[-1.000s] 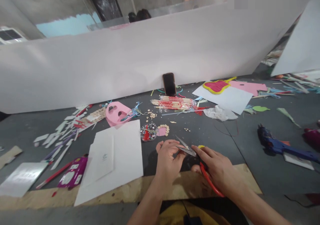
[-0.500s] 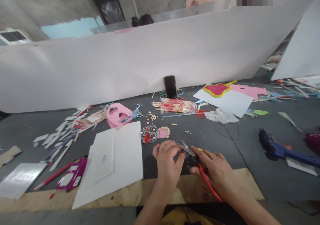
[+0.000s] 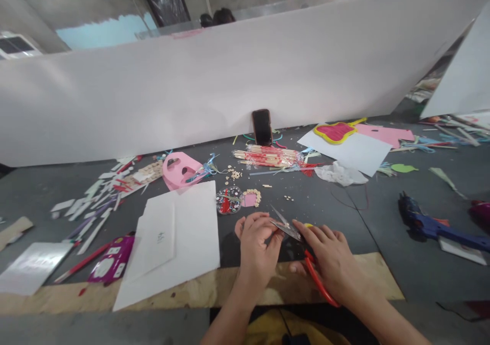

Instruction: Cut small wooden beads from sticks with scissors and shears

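Observation:
My right hand (image 3: 328, 257) is closed round the red handles of a pair of scissors (image 3: 286, 226), whose blades are parted and point up and left. Close by on the left, my left hand (image 3: 260, 240) is pinched, with fingertips at the lower blade; what it holds is too small or hidden to make out. Just beyond my left hand lie a small pink piece edged with pale bits (image 3: 250, 199) and a clear dish of beads and red bits (image 3: 228, 200). Small pale cut pieces (image 3: 289, 198) are scattered past the scissors' tips.
White sheets (image 3: 199, 232) lie at left, beside a purple packet (image 3: 113, 258). A pink mask-like cutout (image 3: 179, 170), a bundle of wrapped sticks (image 3: 270, 156) and a phone (image 3: 262, 127) stand or lie farther back. A blue glue gun (image 3: 440, 225) is at right. A white panel (image 3: 191, 95) closes off the back.
The scissor blades have opened wider. Both hands stay almost in place, and the camera view has shifted slightly.

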`<action>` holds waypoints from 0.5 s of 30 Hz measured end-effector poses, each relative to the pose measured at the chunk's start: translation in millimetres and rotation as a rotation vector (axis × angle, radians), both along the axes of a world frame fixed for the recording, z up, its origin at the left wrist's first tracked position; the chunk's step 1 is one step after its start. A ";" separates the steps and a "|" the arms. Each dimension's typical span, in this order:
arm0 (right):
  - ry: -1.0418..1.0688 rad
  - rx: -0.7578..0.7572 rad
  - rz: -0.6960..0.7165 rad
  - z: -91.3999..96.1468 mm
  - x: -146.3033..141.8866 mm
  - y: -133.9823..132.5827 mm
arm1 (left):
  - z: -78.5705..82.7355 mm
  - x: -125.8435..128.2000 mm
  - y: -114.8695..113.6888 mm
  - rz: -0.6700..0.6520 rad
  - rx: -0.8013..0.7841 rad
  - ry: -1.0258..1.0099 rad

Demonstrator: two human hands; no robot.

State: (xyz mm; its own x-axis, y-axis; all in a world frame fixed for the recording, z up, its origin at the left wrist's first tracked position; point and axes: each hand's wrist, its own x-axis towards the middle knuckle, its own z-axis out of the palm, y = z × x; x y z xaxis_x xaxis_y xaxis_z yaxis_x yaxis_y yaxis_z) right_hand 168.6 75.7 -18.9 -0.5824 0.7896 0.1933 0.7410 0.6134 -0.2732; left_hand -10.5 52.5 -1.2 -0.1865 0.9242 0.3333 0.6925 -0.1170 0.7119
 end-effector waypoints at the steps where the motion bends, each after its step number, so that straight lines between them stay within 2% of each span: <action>1: 0.000 0.032 0.007 -0.4 0.3 0.5 | -0.4 0.0 -0.3 0.001 -0.001 -0.017; 6: 0.042 0.127 0.016 -0.5 0.7 0.6 | -3.6 0.1 -0.9 0.001 -0.002 -0.053; 15: 0.078 0.146 0.028 1.5 -0.9 0.8 | -10.9 1.6 -0.1 0.006 0.025 -0.109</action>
State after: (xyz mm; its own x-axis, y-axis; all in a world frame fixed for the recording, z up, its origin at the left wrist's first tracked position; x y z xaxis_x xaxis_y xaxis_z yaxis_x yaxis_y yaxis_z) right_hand 167.7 76.5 -17.3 -0.5825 0.7335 0.3504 0.7030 0.6710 -0.2359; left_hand -8.9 52.4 -12.1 -0.2283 0.9146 0.3337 0.6119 -0.1318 0.7799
